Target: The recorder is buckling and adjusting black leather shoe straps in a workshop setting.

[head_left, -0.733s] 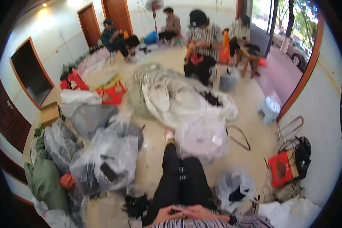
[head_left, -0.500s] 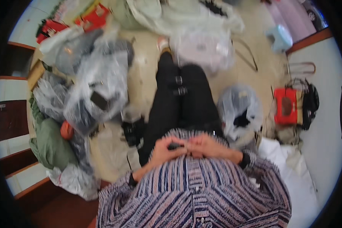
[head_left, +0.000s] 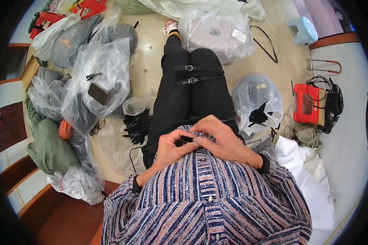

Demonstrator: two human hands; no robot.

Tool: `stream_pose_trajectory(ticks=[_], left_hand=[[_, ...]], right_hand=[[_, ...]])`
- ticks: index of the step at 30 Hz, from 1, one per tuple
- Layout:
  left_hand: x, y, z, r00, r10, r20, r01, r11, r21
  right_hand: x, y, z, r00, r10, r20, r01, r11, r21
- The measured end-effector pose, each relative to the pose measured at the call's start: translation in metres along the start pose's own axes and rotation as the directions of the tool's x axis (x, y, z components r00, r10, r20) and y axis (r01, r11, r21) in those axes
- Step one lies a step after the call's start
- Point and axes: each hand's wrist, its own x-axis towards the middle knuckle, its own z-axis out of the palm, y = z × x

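Note:
My left hand [head_left: 171, 148] is closed in front of my belly, pinching a short black strip [head_left: 187, 139] that looks like a strap end. Meeting it from the other side, my right hand [head_left: 223, 141] has its thumb and bent fingers at the same strip, so both hands grip it. Most of the strip is hidden by fingers. Across my thighs lie two thin black straps [head_left: 206, 78] with silver buckles. Left of my legs is a bundle of black straps [head_left: 137, 126] in a clear bag. To my right, black pieces [head_left: 258, 115] lie on a plastic-wrapped round bundle [head_left: 253, 92].
Clear bags [head_left: 106, 61] of dark goods pile up on the left, with a phone [head_left: 99, 94] on top. Ahead sits a wrapped pink bundle [head_left: 210, 32]. A loose black strap [head_left: 270, 51], a blue stool [head_left: 302, 30] and a red stool [head_left: 306, 104] are on the right.
My right hand has risen a little, its fingers now arched over the strip. The left hand keeps its hold nearly in place. The view has sharpened and shifted slightly.

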Motion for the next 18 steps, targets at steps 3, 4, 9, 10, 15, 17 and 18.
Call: stream_pose_trajectory(ticks=[3, 4, 9, 10, 15, 17, 18], left_hand=[[0.002, -0.006, 0.000, 0.999, 0.043, -0.010, -0.043, 0.999, -0.011], [0.002, -0.007, -0.001, 0.999, 0.032, 0.014, -0.032, 0.998, 0.062], [0.000, -0.006, 0.000, 0.996, -0.082, 0.025, 0.078, 0.988, 0.135], [0.001, -0.003, 0.000, 0.997, -0.081, -0.016, 0.083, 0.977, 0.195], [0.001, 0.000, 0.002, 0.994, 0.022, -0.110, 0.007, 0.968, 0.252], [0.000, -0.005, 0.005, 0.988, 0.122, -0.093, -0.090, 0.952, 0.294], [0.000, -0.007, 0.006, 0.972, 0.222, -0.073, -0.186, 0.924, 0.335]], right_hand=[[0.003, 0.000, 0.002, 0.989, -0.072, 0.131, 0.074, 0.997, -0.011], [0.002, 0.001, 0.001, 0.988, -0.044, 0.148, 0.042, 0.999, 0.016], [0.004, -0.014, -0.001, 0.950, 0.203, 0.237, -0.205, 0.979, -0.016], [0.004, -0.013, 0.002, 0.943, 0.253, 0.219, -0.246, 0.968, -0.057], [0.009, -0.020, 0.005, 0.881, 0.407, 0.243, -0.354, 0.906, -0.231], [0.008, -0.018, 0.007, 0.901, 0.366, 0.231, -0.301, 0.913, -0.274], [0.007, -0.015, 0.009, 0.921, 0.322, 0.221, -0.244, 0.916, -0.317]])
